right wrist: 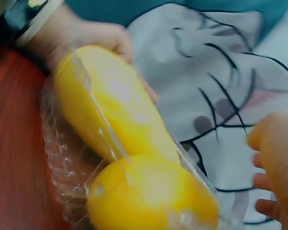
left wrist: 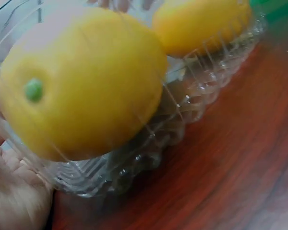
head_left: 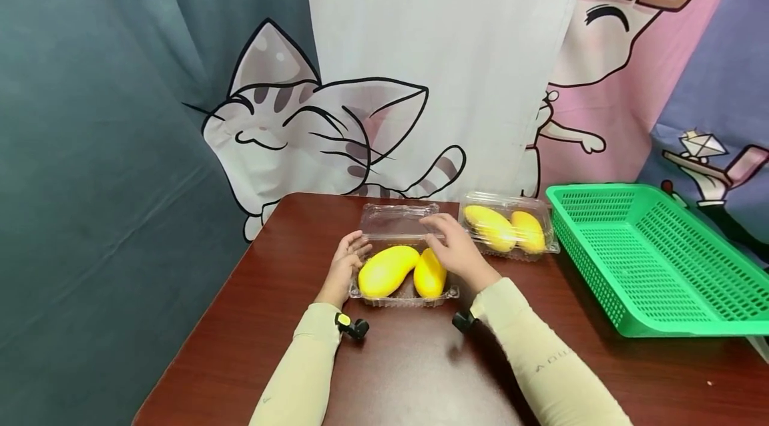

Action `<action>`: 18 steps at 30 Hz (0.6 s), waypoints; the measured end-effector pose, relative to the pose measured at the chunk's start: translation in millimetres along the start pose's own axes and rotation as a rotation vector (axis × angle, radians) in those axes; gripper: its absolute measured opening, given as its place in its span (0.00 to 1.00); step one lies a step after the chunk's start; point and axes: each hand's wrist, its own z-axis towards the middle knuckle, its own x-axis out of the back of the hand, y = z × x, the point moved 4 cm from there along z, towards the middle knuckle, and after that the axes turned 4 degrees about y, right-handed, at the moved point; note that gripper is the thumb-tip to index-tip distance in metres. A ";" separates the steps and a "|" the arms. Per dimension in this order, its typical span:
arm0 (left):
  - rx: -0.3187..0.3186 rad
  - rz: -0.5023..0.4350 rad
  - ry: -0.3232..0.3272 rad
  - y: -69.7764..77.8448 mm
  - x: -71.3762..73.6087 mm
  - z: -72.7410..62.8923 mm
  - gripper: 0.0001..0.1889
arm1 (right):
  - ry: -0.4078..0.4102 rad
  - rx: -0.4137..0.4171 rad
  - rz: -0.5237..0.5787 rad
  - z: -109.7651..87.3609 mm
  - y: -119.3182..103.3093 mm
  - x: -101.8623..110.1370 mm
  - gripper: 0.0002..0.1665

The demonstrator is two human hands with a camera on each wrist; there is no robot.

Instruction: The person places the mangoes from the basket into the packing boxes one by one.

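Observation:
A clear plastic clamshell box point(head_left: 399, 302) stands on the table with its lid point(head_left: 399, 220) folded back behind it. Inside lie two mangoes, a larger one point(head_left: 387, 271) at left and a smaller one point(head_left: 430, 274) at right. My left hand point(head_left: 344, 268) is against the box's left end, its fingers loosely bent; in the left wrist view its palm point(left wrist: 19, 191) lies beside the plastic wall. Over the right rear corner hovers my right hand point(head_left: 458, 251), fingers extended toward the lid. Whether its fingertips touch the lid cannot be told.
Behind at the right sits another clear box point(head_left: 553, 247) holding two mangoes, with its lid down. A green plastic basket point(head_left: 631, 319) takes up the table's right side. A printed curtain point(head_left: 384, 45) hangs along the back edge of the brown table point(head_left: 240, 346).

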 end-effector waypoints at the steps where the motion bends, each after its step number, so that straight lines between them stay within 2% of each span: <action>1: 0.000 -0.003 0.004 0.1 1.9 -0.2 0.40 | 0.052 -0.036 0.035 -3.9 3.9 1.3 0.22; 4: -0.008 -0.005 0.019 1.7 7.3 -0.7 0.43 | 0.124 -0.132 0.170 -13.8 17.1 -1.8 0.27; 9: -0.074 -0.003 0.013 3.1 16.5 -1.8 0.44 | 0.111 -0.344 0.591 -21.1 41.4 -26.0 0.35; 11: -0.094 -0.007 0.006 2.4 17.7 -3.0 0.44 | 0.110 -0.416 0.720 -23.1 47.9 -36.7 0.36; 14: -0.086 -0.030 0.012 1.4 18.4 -2.5 0.42 | 0.122 -0.456 0.814 -22.5 50.3 -47.3 0.38; 18: -0.061 -0.036 0.031 5.3 19.4 -2.1 0.41 | 0.152 -0.442 0.902 -18.5 46.8 -52.9 0.39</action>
